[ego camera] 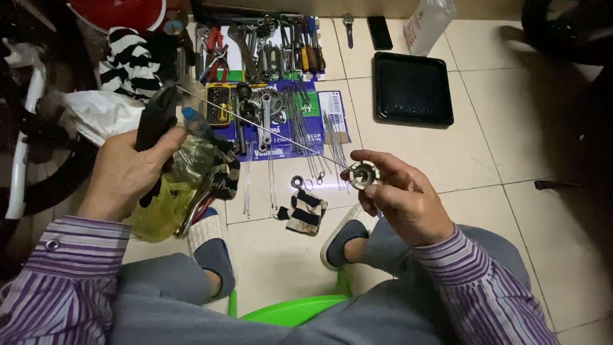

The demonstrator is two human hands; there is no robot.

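The left hand [124,172] is closed around the black handles of a tool [155,118], held upright above the left knee. A thin metal spoke [255,124] runs from the tool's upper end down and to the right, across the floor items, to a small round metal hub part [363,174]. The hub part is pinched between thumb and fingertips of the right hand [399,198], with the remaining fingers curled beneath it; the spoke's lower end meets the hub part at its rim.

Both hands are held above a tiled floor [511,147]. Between the feet lies a striped cloth [305,212]; just above it a small washer [297,181] rests on the tile. Loose spokes [300,121] are spread on a blue card sheet [332,105] — beyond them a row of wrenches and screwdrivers [281,45] is laid out. A black tray [412,88] sits well apart to the right. Beside the left hand a yellow plastic bag [159,211] and locking pliers [198,204] are seen.
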